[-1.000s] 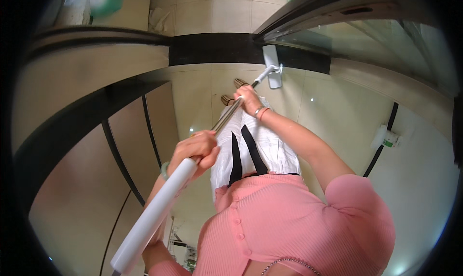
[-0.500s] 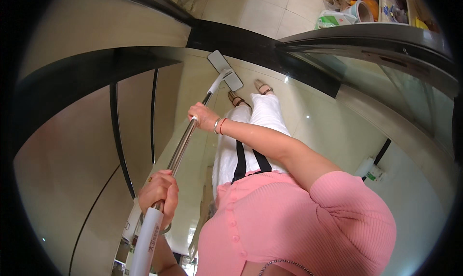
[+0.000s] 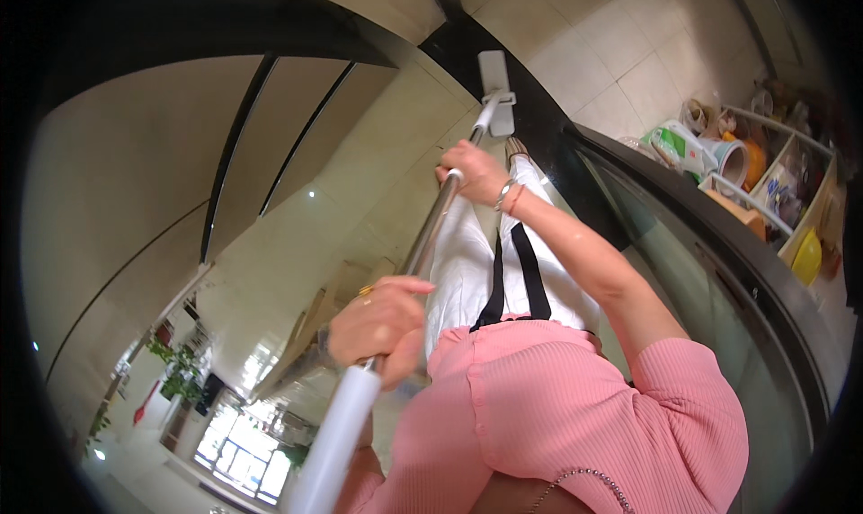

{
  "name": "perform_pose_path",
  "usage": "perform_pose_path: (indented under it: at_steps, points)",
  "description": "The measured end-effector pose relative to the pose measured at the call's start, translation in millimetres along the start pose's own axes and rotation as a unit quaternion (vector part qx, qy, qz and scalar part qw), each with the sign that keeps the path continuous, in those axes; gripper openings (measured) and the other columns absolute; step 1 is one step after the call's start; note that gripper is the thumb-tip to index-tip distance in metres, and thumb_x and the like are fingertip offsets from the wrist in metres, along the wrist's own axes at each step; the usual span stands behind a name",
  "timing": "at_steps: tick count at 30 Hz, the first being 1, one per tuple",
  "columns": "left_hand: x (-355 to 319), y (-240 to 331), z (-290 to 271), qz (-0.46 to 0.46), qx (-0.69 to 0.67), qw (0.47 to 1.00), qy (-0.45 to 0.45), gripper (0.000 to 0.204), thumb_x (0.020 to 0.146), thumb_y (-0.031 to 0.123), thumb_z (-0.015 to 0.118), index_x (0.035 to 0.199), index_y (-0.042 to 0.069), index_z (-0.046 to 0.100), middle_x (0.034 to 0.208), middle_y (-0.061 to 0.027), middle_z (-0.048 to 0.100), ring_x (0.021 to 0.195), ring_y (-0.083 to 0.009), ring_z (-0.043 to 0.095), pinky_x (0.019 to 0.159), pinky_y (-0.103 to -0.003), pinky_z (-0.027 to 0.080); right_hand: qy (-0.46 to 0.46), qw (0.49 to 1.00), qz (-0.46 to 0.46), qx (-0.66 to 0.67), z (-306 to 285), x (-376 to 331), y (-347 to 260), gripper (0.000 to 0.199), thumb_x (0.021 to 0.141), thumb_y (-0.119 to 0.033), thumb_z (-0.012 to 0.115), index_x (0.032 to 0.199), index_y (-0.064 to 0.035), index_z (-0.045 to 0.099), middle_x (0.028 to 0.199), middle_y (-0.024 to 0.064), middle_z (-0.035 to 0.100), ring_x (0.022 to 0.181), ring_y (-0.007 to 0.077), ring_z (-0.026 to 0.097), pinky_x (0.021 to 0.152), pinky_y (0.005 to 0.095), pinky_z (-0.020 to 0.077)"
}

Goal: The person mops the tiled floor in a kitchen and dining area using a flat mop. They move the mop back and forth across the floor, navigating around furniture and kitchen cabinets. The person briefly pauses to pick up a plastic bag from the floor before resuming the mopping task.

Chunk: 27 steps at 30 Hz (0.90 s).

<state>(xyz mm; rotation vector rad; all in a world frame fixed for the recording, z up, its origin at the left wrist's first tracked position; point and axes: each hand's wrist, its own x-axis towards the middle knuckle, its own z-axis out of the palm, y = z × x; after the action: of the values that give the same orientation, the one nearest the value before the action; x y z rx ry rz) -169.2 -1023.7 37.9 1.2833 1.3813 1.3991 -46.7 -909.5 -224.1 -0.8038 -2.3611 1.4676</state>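
Observation:
A flat mop with a white and metal pole (image 3: 431, 233) runs slantwise from the lower left up to its pale rectangular head (image 3: 493, 69). My right hand (image 3: 475, 171), with a bracelet and a red band at the wrist, is wrapped round the pole's lower part. Higher up, just beyond the thick white grip (image 3: 334, 442), my left hand (image 3: 378, 327) is closed round the pole, slightly blurred. The mop head lies across a black floor strip (image 3: 538, 123), close to my foot. My trousers partly hide the floor.
To the right, a glass door (image 3: 719, 334) stands along the doorway. Beyond it an open compartmented shelf (image 3: 780, 190) holds packages and a yellow item. Brown panelled cabinets (image 3: 180, 137) line the left. A green plant (image 3: 182, 368) and a bright window (image 3: 243, 447) show lower left.
My body and view have turned rightward. The mop head has moved from the pale tiles onto the black strip, and both hands stay on the pole.

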Motion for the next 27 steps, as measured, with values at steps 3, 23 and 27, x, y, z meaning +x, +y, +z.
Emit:
perform_pose_path:
  at_steps: [3, 23, 27]
  points:
    - [10.0, -29.9, 34.1, 0.024, -0.026, 0.998, 0.043, 0.024, 0.077, -0.008, 0.056, 0.062, 0.005, 0.042, 0.057, -0.0050, 0.049, 0.054, -0.0189, 0.052, 0.072, -0.046, 0.053, 0.011, 0.999, 0.004, -0.042, -42.0, 0.1, 29.0, 0.018, 0.078, -0.016, 0.071, 0.074, -0.0038, 0.058, 0.075, 0.0124, 0.059, 0.084, 0.0316, 0.057, 0.071, 0.0426, 0.0507]
    - [-89.2, -30.3, -97.2, -0.105, 0.052, 0.977, 0.180, 0.025, 0.086, -0.006, 0.051, 0.064, 0.002, 0.043, 0.063, -0.0090, 0.054, 0.061, -0.0204, 0.050, 0.077, -0.046, 0.051, -0.072, 0.996, -0.045, 0.012, 133.8, 52.3, -32.0, 0.009, 0.068, -0.007, 0.065, 0.075, -0.0124, 0.062, 0.076, 0.0044, 0.061, 0.083, 0.0297, 0.056, 0.072, 0.0400, 0.0494]
    - [-139.7, -2.1, -123.5, -0.128, 0.067, 0.965, 0.221, 0.031, 0.085, -0.007, 0.056, 0.060, 0.003, 0.041, 0.060, -0.0100, 0.055, 0.060, -0.0226, 0.053, 0.073, -0.044, 0.053, -0.175, 0.983, -0.045, 0.038, 189.4, 40.8, -83.7, 0.008, 0.070, -0.011, 0.067, 0.077, -0.0128, 0.063, 0.080, 0.0049, 0.062, 0.089, 0.0290, 0.056, 0.076, 0.0404, 0.0492]
